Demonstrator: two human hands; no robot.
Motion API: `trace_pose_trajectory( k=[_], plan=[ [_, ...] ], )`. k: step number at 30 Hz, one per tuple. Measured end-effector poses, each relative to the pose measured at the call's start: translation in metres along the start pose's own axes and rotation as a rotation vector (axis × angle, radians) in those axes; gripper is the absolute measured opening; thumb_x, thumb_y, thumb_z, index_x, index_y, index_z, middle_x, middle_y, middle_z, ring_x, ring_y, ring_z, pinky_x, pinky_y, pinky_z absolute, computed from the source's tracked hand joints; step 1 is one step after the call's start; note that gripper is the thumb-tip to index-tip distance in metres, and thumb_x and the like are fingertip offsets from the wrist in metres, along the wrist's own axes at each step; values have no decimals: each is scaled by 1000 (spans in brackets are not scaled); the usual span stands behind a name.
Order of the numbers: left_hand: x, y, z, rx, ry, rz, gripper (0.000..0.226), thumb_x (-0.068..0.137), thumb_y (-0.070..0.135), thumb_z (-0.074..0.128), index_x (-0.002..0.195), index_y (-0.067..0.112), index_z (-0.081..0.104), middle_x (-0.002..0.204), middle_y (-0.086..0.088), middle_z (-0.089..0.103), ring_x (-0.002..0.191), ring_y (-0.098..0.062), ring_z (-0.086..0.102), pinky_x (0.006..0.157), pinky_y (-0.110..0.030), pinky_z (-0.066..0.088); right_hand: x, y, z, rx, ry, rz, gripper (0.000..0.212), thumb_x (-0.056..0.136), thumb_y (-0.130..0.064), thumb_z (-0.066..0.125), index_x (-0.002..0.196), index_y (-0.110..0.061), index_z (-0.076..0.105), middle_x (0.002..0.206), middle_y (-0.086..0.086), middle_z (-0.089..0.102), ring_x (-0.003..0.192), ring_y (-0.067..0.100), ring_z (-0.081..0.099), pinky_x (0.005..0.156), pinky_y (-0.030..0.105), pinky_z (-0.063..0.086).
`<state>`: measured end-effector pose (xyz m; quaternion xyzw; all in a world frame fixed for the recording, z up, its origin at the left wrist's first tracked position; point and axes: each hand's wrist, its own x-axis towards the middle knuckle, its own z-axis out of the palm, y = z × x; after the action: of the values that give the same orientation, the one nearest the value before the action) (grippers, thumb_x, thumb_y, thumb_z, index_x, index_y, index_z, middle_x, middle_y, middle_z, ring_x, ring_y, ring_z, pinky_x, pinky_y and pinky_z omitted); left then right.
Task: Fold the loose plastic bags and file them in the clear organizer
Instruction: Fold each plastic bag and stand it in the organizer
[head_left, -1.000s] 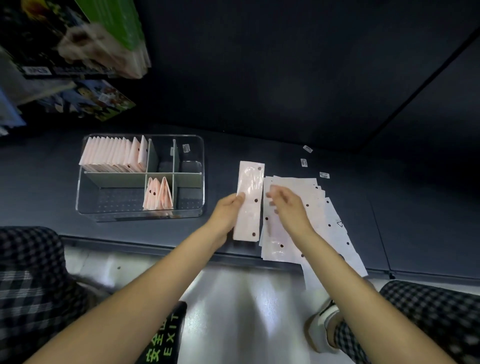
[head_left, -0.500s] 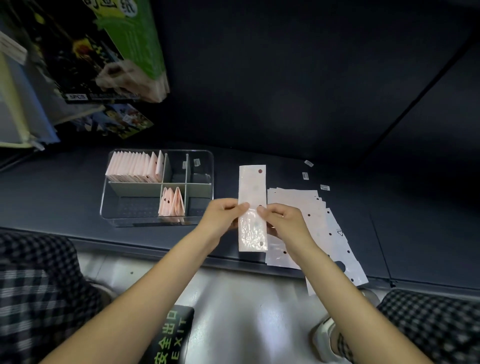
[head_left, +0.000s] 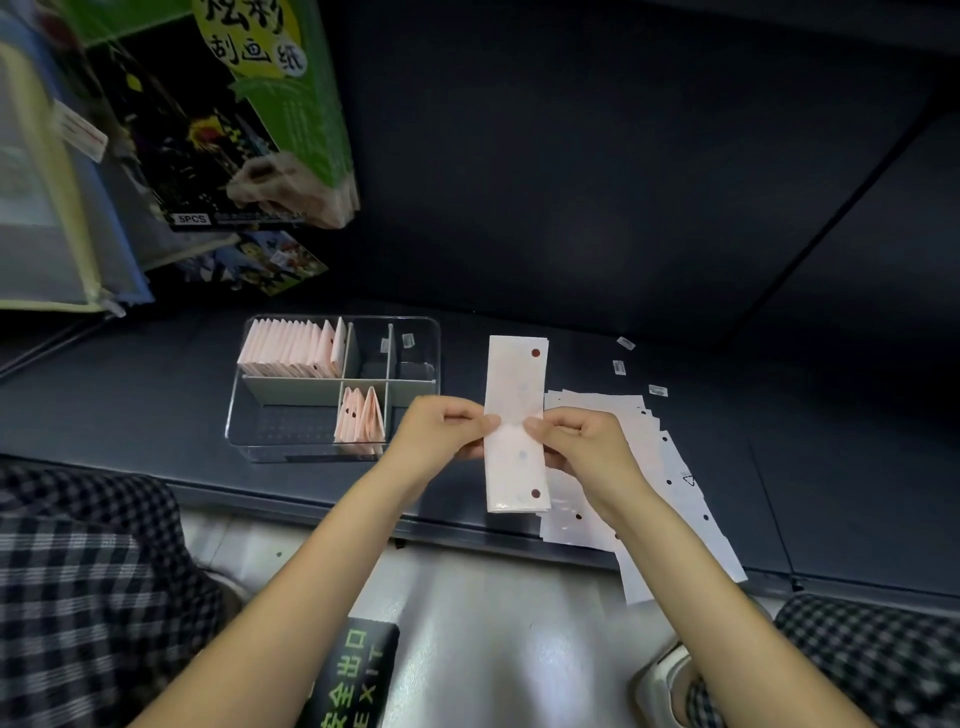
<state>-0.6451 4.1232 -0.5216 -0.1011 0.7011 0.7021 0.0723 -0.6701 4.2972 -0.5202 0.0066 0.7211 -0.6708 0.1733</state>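
A package (head_left: 218, 156) at upper left reads "5PCS". The clear organizer (head_left: 332, 387) stands on the worktop (head_left: 130, 395). The left hand (head_left: 441, 434) and right hand (head_left: 587, 441) pinch the folded bag strip (head_left: 517, 467) between their fingers, beside the loose bags (head_left: 649, 467). A floor sign (head_left: 348, 675) reads "EXIT".

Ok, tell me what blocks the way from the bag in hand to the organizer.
Nothing visible does. Both hands, left and right, pinch the folded bag. The clear organizer sits just left of it, open-topped, with only bare shelf between.
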Motion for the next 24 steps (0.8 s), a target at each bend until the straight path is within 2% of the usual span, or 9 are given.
trace_pose_trajectory(
  k=[3, 6, 10, 13, 17, 20, 24],
  plan=[
    [-2, -1, -2, -173, 11, -50, 10, 84, 3, 66, 80, 11, 71, 72, 1, 72, 70, -9, 67, 62, -19, 53, -1, 0, -2, 50, -11, 0, 7, 87, -7, 64, 89, -5, 71, 89, 9, 74, 82, 20, 71, 73, 28, 57],
    [-2, 1, -4, -252, -8, -45, 14, 84, -1, 64, 84, 11, 71, 73, -1, 72, 69, -9, 67, 62, -19, 54, -2, -3, -3, 128, -33, -11, 11, 87, -4, 62, 92, -8, 71, 91, 6, 75, 85, 20, 71, 69, 25, 55],
    [-2, 4, -6, -300, -50, -19, 22, 86, -6, 59, 80, 11, 72, 76, -1, 71, 73, -9, 67, 66, -20, 54, -4, -7, -2, 160, -57, -69, 29, 84, 5, 60, 78, -18, 77, 80, -1, 74, 74, 12, 69, 60, 19, 52],
    [-1, 3, -7, -300, -56, -17, 28, 87, -9, 55, 73, 10, 69, 74, -4, 69, 73, -11, 67, 65, -22, 55, -5, -8, -1, 103, -32, -128, 35, 85, 7, 57, 70, -20, 75, 73, -3, 72, 69, 9, 68, 57, 16, 50],
    [-1, 1, -6, -310, -48, -29, 25, 88, -7, 54, 73, 11, 64, 72, -4, 67, 70, -12, 67, 61, -21, 54, -4, -7, 0, -24, 3, -215, 40, 85, 8, 56, 68, -23, 75, 76, -3, 73, 76, 13, 70, 61, 21, 54],
    [0, 0, -4, -313, -21, -57, 17, 90, -3, 55, 84, 12, 60, 74, -6, 67, 68, -14, 66, 60, -23, 54, -2, -3, 0, -103, 44, -263, 43, 84, 8, 58, 68, -27, 76, 77, -4, 73, 79, 17, 69, 70, 31, 58],
    [3, 0, -2, -379, 13, -151, 14, 95, 15, 54, 89, 11, 67, 79, -8, 70, 69, -14, 69, 60, -23, 55, 0, 2, 0, -147, 65, -296, 46, 84, 7, 57, 69, -32, 76, 78, -5, 73, 81, 17, 69, 75, 34, 58]
  ],
)
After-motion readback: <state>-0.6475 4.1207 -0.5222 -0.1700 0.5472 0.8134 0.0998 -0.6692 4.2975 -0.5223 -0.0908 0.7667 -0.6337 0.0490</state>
